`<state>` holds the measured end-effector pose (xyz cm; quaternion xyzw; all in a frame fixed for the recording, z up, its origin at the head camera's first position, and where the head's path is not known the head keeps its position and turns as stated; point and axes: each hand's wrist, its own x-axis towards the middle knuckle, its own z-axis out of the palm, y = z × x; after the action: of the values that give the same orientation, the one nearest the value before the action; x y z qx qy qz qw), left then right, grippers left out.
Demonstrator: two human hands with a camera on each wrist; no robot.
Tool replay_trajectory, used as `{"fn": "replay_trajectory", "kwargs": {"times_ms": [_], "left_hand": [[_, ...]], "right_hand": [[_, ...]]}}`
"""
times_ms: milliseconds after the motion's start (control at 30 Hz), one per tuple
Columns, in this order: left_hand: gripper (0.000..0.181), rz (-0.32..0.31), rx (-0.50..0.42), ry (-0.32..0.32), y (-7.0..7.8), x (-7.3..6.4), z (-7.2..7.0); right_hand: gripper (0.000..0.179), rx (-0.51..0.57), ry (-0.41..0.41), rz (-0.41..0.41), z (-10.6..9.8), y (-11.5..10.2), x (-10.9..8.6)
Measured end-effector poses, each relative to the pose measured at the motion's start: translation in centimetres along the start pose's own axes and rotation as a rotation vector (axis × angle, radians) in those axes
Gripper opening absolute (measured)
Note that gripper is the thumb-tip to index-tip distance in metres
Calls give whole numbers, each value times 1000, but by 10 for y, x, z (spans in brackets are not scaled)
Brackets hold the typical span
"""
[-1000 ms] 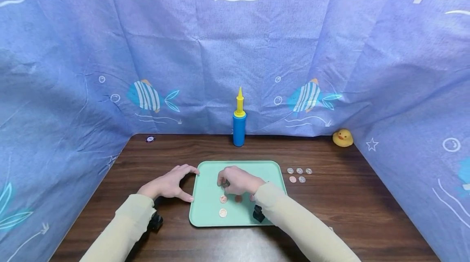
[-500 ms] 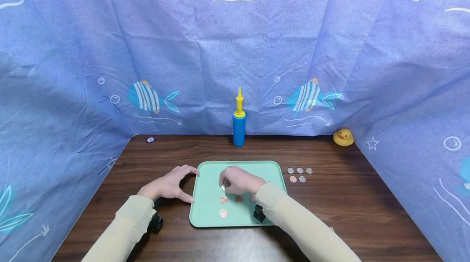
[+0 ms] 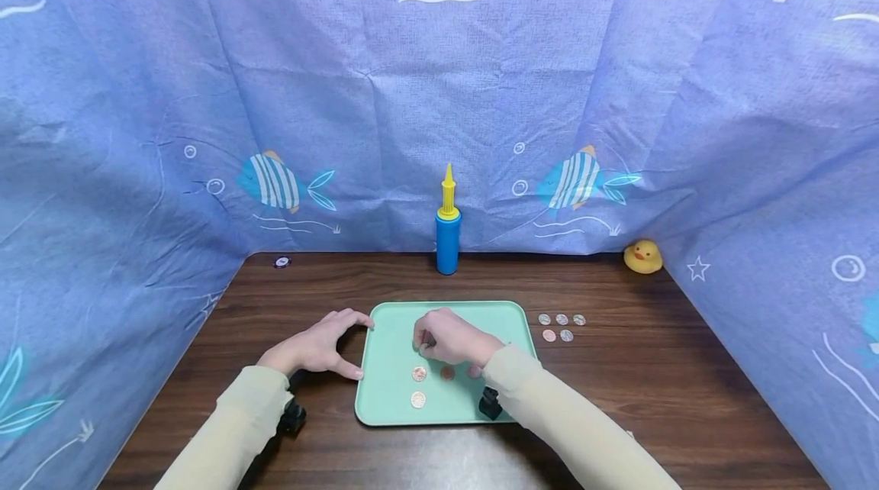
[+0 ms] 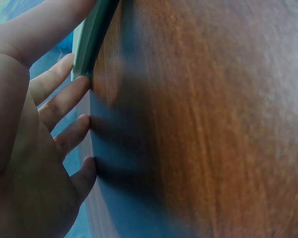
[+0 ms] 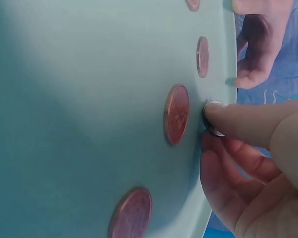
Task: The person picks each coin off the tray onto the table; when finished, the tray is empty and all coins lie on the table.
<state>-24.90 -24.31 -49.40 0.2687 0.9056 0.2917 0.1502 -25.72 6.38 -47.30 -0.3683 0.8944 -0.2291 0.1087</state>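
My left hand [image 3: 316, 343] touches the left rim of a pale green tray [image 3: 481, 312] with thumb and index finger, spread along the edge. In the left wrist view the other fingers extend beside that rim. Over the tray, my right hand [image 3: 449, 336] pinches a silver coin [image 5: 211, 118] between thumb and fingers; the right wrist view has it tilted under the thumb tip. A copper coin [image 3: 419, 373], a second copper coin [image 3: 448, 373] and a paler coin [image 3: 418, 399] lie flat on the tray. Another reddish coin [image 3: 474, 372] shows partly beside the right wrist.
Right of the tray, several silver coins [image 3: 561, 319] and one copper coin [image 3: 548, 336] lie in two rows on the wooden table [image 3: 645, 368]. A blue and yellow pump [image 3: 448, 242] stands behind; a rubber duck [image 3: 642, 256] and a small round chip [image 3: 281, 262] sit at the back corners.
My right hand has shifted slightly to the right, its fingers closing on the silver coin, whose pale edge showed below them half a second ago. The left hand stays at the tray rim.
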Motion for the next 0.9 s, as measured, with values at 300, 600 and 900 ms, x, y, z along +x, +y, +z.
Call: {"fn": "replay_trajectory", "kwargs": {"times_ms": [300,600,900], "left_hand": [[84,1,-6,1,1,-1,0],[84,2,-11,0,1,0,-1],[85,10,-13,-2,-1,0,0]], "right_hand": [[8,84,45,-21,-11,18,-17],[13,87,164,-21,-30,45,-45],[18,102,257,-2,-49,76,-81]]}}
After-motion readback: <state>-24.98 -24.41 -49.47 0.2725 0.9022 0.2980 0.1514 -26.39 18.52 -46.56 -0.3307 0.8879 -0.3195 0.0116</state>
